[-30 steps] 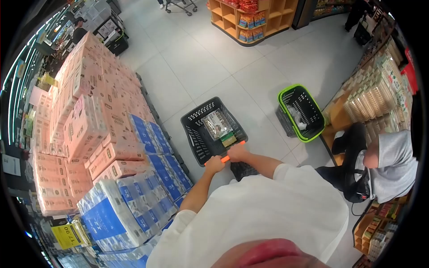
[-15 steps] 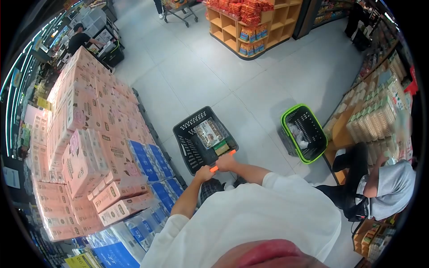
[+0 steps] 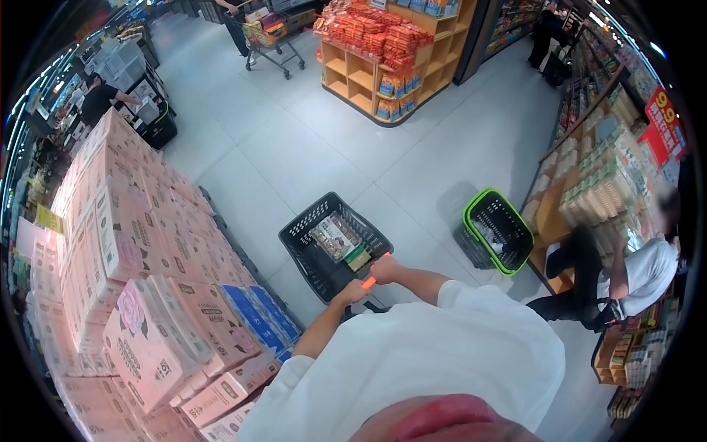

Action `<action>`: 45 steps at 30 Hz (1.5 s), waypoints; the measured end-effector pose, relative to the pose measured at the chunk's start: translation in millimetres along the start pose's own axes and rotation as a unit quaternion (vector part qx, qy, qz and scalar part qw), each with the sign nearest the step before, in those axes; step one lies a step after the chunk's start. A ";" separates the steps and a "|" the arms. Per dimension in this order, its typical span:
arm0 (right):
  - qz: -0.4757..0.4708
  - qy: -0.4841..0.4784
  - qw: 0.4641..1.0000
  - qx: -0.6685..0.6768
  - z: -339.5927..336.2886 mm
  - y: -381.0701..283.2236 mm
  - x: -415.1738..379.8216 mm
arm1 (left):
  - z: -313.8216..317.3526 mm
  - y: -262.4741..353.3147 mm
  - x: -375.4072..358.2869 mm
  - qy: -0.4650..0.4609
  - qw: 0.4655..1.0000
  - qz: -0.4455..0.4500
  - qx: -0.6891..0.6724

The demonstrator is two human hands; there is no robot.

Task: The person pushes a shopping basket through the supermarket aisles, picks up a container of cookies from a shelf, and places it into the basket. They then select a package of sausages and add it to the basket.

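Observation:
A black shopping basket (image 3: 297, 274) with an orange handle (image 3: 369, 283) is in front of me, low over the floor. My left hand (image 3: 352, 292) and my right hand (image 3: 385, 268) are both closed around that handle, side by side with a bit of orange showing between them. Inside the basket lies a clear-topped food pack (image 3: 336, 237) with a printed label. Beside it, nearer my right hand, is a smaller green and tan pack (image 3: 358, 257). Whether the basket rests on wheels is hidden from me.
Tall stacks of pink tissue packs (image 3: 132, 228) line my left. On the right stands a green-rimmed basket (image 3: 479, 239), near a person crouching (image 3: 637, 276) by shelves (image 3: 549, 199). A wooden snack display (image 3: 361, 79) and a shopping cart (image 3: 274, 53) are ahead.
I have moved forward along the pink stacks with the black basket. The snack display and cart show more fully now. The crouching person's head and upper body have come up. My grip stays the same.

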State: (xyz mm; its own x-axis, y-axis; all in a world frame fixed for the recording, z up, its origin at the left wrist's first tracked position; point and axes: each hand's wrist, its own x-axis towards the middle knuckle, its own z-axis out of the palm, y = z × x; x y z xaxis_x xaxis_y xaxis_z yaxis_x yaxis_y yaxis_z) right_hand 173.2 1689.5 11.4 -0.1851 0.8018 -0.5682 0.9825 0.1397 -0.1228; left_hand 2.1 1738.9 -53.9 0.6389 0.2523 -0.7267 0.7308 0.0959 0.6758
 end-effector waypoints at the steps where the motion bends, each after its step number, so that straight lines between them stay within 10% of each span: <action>1: 0.004 -0.005 1.000 -0.002 -7.7 -2.1 3.8 | -5.8 -1.4 2.1 0.012 0.999 0.028 0.022; 21: -0.047 0.037 0.998 0.016 -65.3 39.0 124.3 | -136.1 15.4 45.4 -0.015 0.997 0.042 0.059; 27: -0.066 0.084 0.994 0.038 -113.8 51.8 178.2 | -197.7 25.8 50.1 0.164 0.954 0.142 0.206; 33: -0.095 0.115 0.986 0.079 -158.7 61.2 237.4 | -237.2 57.5 48.3 0.310 0.906 -0.044 0.284; 45: -0.109 0.098 0.985 0.089 -209.4 62.4 297.4 | -321.2 82.6 69.8 0.273 0.904 -0.189 0.271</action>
State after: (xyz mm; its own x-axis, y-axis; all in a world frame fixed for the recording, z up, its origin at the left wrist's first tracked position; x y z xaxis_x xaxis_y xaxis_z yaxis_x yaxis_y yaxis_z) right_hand 183.5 2058.3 5.1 -0.3672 0.8633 -0.3461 0.8974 0.2310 -0.3759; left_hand 29.9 2073.7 -9.3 0.2130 0.7518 -0.6241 0.9770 -0.1730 0.1251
